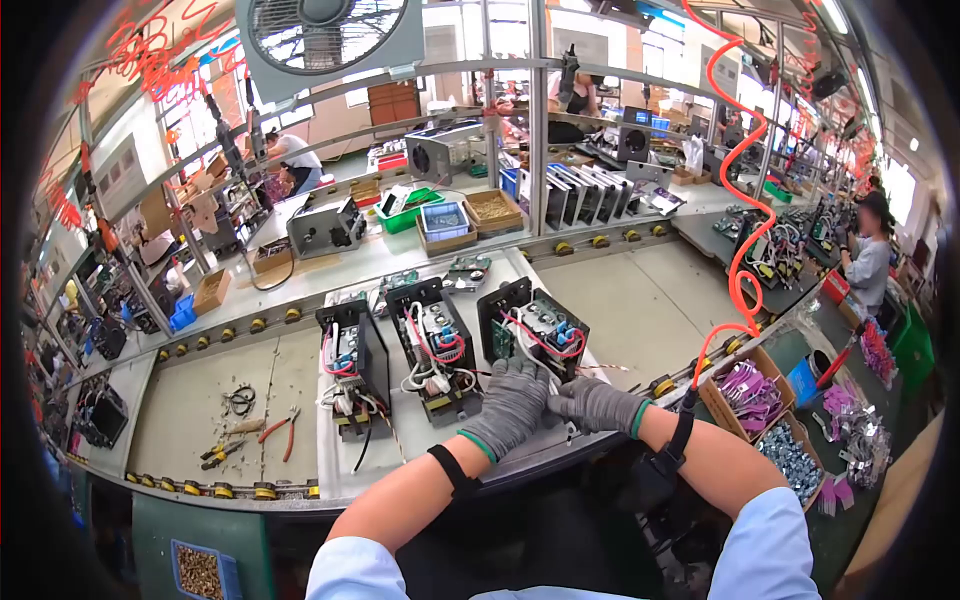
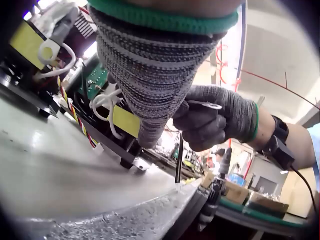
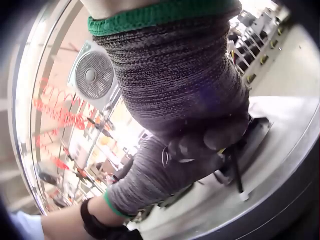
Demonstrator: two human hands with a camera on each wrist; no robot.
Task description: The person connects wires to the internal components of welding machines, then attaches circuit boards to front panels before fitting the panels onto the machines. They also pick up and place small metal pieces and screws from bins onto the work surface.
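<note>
While right hand [image 1: 600, 405] pinches lug [image 2: 212, 105], left hand [image 1: 512, 408] rests straight-fingered on unit [image 1: 540, 317] — purple parts [image 1: 748, 394] in carton [image 1: 719, 413], brassy ones [image 1: 198, 571] in bin [image 1: 231, 579].

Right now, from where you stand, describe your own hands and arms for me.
My left hand and right hand wear grey striped knit gloves with green cuffs. Each forearm has a black strap; the right one carries a small dark box with a thin black cable. Light blue sleeves end around the elbows.

Three black-framed electronic units [image 1: 436, 345] beneath a large grey fan [image 1: 325, 35]
</note>
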